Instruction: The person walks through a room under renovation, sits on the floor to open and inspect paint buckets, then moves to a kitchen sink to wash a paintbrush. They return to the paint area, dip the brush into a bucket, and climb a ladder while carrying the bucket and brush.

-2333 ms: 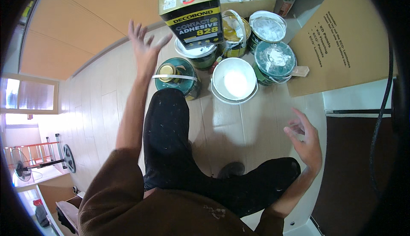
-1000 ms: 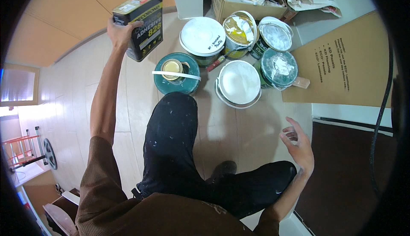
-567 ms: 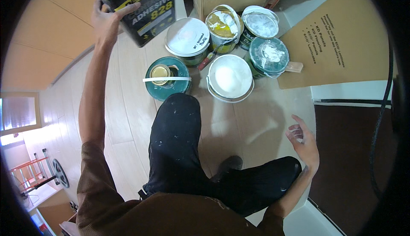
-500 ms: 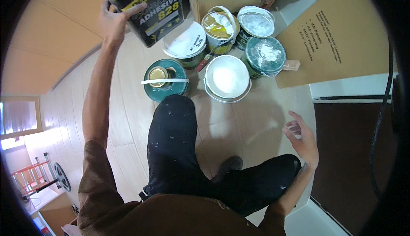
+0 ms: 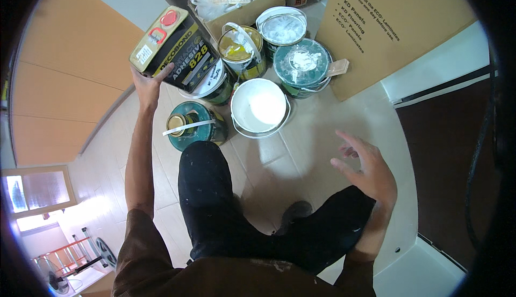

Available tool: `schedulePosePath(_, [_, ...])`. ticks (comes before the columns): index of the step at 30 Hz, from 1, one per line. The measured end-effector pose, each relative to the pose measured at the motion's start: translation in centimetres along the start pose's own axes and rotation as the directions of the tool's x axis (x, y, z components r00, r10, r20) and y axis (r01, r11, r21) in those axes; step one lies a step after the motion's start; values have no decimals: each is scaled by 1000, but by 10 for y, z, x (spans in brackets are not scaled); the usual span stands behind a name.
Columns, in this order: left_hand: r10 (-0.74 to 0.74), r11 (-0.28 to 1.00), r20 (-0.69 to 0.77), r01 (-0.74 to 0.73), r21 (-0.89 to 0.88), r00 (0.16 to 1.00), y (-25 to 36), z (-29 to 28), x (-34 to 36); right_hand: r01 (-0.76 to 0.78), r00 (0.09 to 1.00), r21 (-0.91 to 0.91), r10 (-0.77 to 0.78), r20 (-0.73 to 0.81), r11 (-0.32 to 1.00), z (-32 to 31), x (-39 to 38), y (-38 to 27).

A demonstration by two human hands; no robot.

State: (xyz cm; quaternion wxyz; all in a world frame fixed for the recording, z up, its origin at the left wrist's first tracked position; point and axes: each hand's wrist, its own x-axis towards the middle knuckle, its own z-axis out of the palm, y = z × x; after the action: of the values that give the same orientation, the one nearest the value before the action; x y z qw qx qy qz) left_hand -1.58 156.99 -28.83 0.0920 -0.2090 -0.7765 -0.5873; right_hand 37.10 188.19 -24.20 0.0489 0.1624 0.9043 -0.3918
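Observation:
My left hand (image 5: 148,85) holds a tilted black-and-yellow rectangular tin (image 5: 174,55) with a red cap by its lower left end, above a white-lidded tub (image 5: 209,86) that it partly hides. Below it stands a teal-lidded bucket (image 5: 200,132) with a small gold-lidded can (image 5: 177,124) and a pale strap on top. A white bucket (image 5: 258,103) with a wire handle sits in the middle. A yellow-stained pail (image 5: 236,44), a white-lidded pail (image 5: 282,27) and a green-lidded pail (image 5: 301,60) are grouped behind it. My right hand (image 5: 363,168) hangs open over my right knee, holding nothing.
A cardboard box (image 5: 234,17) with plastic bags is at the back. A large cardboard sheet (image 5: 398,7) leans at the right, above a dark panel (image 5: 451,152). Orange cabinet fronts (image 5: 64,82) line the left; a ladder-like frame (image 5: 70,254) lies at lower left.
My left hand, open at first, has taken hold of the tin, carried it left and now holds it tilted. The view has turned, and my right hand stays open.

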Motion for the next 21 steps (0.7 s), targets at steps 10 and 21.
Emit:
schedulePosePath(10, [24,982,449,-105,157,893,40,195,-42,64,997,133,-71,44,989,-8,34,24])
schedulePosePath(21, [-797,445,147,734,-514,586,-50,332,15,118,993,163,-114,-32,980,-22,-11,25])
